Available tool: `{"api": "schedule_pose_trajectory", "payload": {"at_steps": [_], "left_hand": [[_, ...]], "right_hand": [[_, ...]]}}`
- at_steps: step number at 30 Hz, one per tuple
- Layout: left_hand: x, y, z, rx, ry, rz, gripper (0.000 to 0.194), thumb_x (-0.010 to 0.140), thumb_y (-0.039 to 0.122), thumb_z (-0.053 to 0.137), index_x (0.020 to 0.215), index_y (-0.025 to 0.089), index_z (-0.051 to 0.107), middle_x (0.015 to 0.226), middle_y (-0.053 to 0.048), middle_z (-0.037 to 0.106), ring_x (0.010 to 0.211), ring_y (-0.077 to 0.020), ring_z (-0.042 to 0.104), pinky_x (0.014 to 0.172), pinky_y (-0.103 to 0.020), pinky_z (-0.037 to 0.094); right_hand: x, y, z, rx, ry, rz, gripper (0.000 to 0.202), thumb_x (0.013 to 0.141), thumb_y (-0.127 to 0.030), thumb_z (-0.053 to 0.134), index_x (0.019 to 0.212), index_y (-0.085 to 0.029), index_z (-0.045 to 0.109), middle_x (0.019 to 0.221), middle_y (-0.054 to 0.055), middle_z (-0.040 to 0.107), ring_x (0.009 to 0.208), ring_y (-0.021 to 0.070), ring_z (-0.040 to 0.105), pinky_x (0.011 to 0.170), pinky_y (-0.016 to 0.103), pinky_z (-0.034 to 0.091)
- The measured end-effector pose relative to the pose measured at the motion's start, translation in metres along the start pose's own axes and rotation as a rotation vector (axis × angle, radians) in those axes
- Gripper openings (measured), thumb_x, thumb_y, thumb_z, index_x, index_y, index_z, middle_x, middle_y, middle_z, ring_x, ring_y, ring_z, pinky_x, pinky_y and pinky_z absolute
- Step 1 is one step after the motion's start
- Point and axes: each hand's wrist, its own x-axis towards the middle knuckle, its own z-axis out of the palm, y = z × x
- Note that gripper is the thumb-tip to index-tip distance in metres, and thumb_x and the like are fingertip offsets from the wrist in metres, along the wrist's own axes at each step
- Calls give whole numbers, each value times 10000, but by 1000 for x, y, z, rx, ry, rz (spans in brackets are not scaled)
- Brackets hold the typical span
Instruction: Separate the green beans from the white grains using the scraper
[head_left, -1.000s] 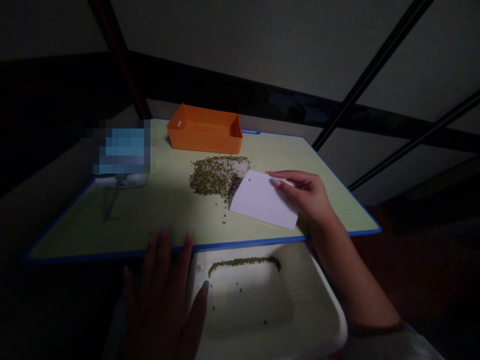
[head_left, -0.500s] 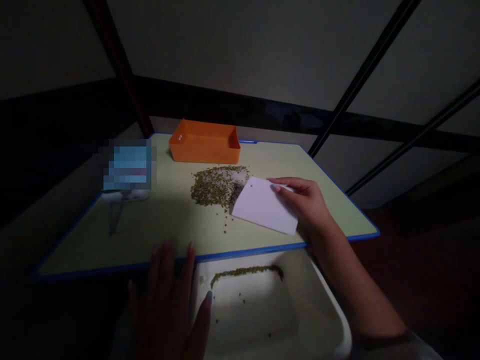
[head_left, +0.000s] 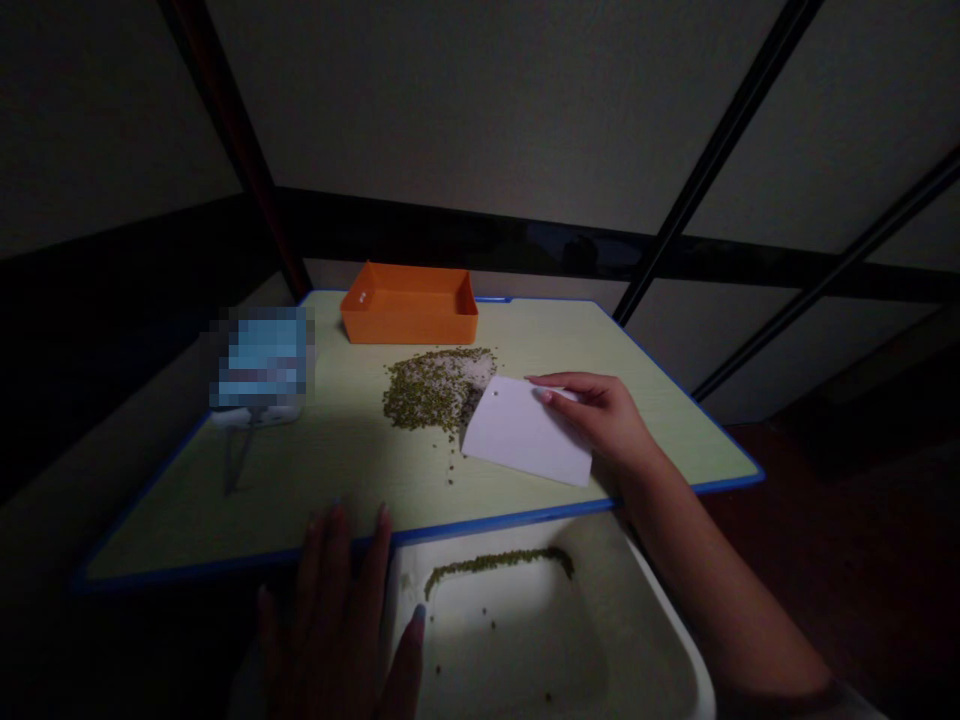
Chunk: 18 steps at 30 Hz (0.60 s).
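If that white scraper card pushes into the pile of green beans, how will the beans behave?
The green beans are small, round and loose, so they would likely roll and scatter; a few strays already lie apart from the pile. The white scraper in the right hand looks flat and fairly stiff, so it should probably sweep most of them along.

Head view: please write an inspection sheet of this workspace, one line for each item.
Surface: pale green table with blue edge, dimly lit.
Job's things: pile of green beans; white scraper card at its right edge; white tray below the near table edge, with a line of beans inside.
Clutter: orange box at the far side; blurred blue item at the left.
Hands: right hand holds the card; left hand lies flat at the tray's left rim.
Cables: nothing seen.
Surroundings: pale wall, dark bars.
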Motion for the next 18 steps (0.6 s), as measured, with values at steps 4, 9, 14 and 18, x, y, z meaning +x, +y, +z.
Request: {"api": "schedule_pose_trajectory", "payload": {"at_steps": [4, 9, 14, 18], "left_hand": [[0, -1, 1, -1, 11, 5, 623, 955, 320, 302, 1520, 355, 43, 1660, -126, 158, 1541, -304, 116, 1157, -737, 208], [-1, 0, -1, -8, 9, 8, 621, 954, 292, 309, 1521, 344, 61, 1659, -128, 162, 1543, -288, 111, 1174, -707, 215], [0, 2, -7, 1, -32, 19, 600, 963, 315, 282, 1523, 313, 67, 1662, -140, 139, 1546, -295, 88, 1176, -703, 201], [0, 2, -7, 8, -30, 21, 611, 959, 305, 319, 1519, 310, 73, 1661, -143, 137, 1549, -278, 71, 1176, -688, 210]], "right_hand": [[-1, 0, -1, -5, -31, -2, 294, 750, -393, 767, 980, -215, 807, 935, 101, 789, 694, 154, 648, 530, 240, 435], [-2, 0, -1, -15, -65, -14, 311, 766, -397, 760, 1005, -203, 801, 933, 94, 785, 665, 136, 627, 507, 224, 402], [-3, -2, 0, -25, -95, -17, 290, 772, -386, 762, 1004, -218, 800, 942, 84, 788, 648, 115, 606, 519, 220, 404], [-3, -5, 1, -43, -138, -28, 254, 772, -354, 761, 982, -217, 803, 981, 93, 787, 676, 120, 621, 537, 225, 424]]}}
